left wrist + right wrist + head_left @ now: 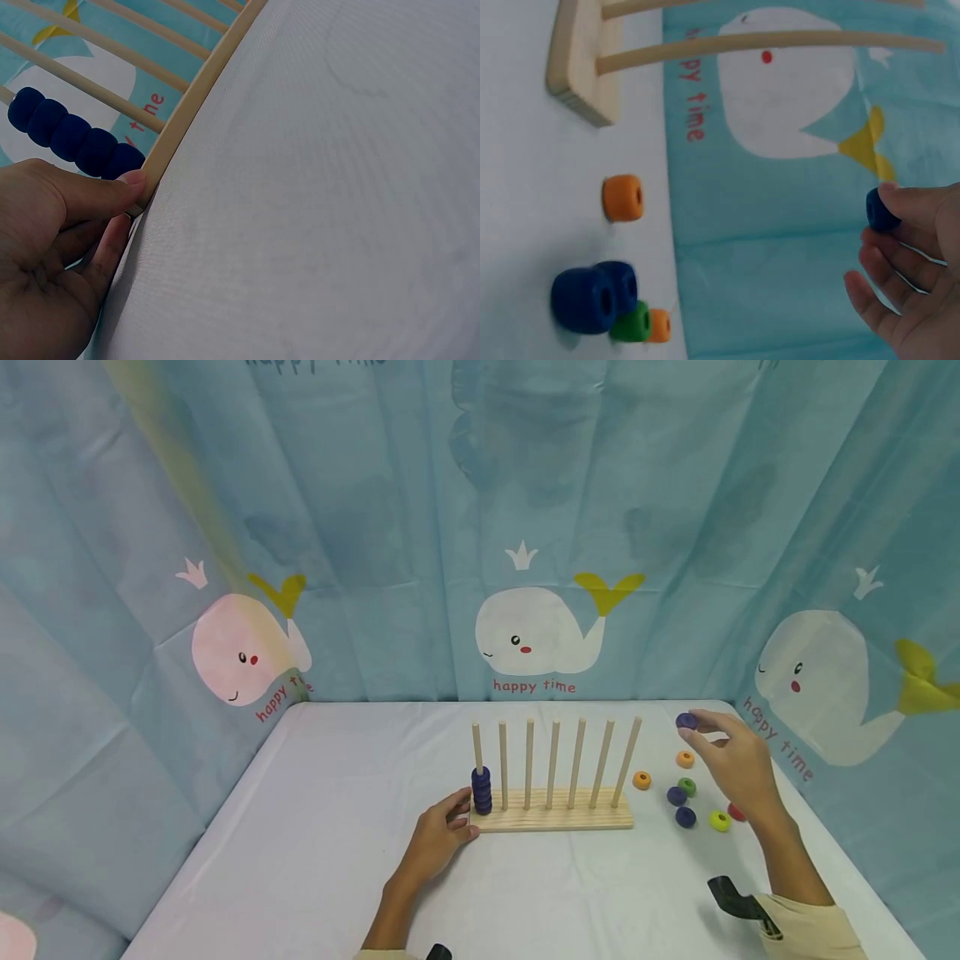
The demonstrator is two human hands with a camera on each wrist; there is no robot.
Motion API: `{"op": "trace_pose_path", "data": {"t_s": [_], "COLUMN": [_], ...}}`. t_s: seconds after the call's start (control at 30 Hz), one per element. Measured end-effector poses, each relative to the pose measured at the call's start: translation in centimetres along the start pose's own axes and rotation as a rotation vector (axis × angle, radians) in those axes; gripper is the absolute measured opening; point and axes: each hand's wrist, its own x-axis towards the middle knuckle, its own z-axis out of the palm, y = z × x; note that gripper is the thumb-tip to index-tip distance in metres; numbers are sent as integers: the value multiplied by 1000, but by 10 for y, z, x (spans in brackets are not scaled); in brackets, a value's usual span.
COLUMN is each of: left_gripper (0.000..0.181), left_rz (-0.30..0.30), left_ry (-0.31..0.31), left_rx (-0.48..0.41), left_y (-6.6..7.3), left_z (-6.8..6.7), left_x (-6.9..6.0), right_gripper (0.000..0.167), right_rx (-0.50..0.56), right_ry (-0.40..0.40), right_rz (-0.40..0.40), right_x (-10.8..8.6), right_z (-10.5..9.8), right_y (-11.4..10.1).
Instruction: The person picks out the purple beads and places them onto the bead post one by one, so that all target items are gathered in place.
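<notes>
A wooden base (555,820) with several upright pegs stands on the white table; its leftmost peg carries a stack of dark blue beads (482,792). The left hand (438,837) grips the base's left end, and in the left wrist view the thumb of that hand (60,240) lies against the wood beside the blue beads (71,135). Raised above the loose beads at the right, the right hand (733,764) pinches one blue bead (686,721) between thumb and finger. That bead (881,210) also shows in the right wrist view, held by the hand (922,262).
Loose beads lie right of the base: orange ones (642,780) (685,759), a green one (687,787), blue ones (677,796) (686,817), a yellow-green one (720,821) and a red one (736,812). A whale-print curtain (390,568) stands behind the table (300,843).
</notes>
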Motion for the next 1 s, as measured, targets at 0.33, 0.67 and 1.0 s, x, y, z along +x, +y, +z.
{"op": "trace_pose_path", "data": {"t_s": [0.33,0.67,1.0], "left_gripper": [63,64,64], "left_rz": [-8,-13,-6], "left_ry": [-2,-7,-4], "left_rx": [-1,-11,-10], "left_y": [0,1,0], "left_z": [-1,-1,0], "left_x": [-1,0,-1], "right_gripper": [40,39,40], "right_rx": [50,100,135], "right_ry": [67,96,131], "right_rz": [-104,-142,-266], "right_x": [3,-1,1], "right_z": [-4,-10,-11], "right_y": [-36,-66,-92]}}
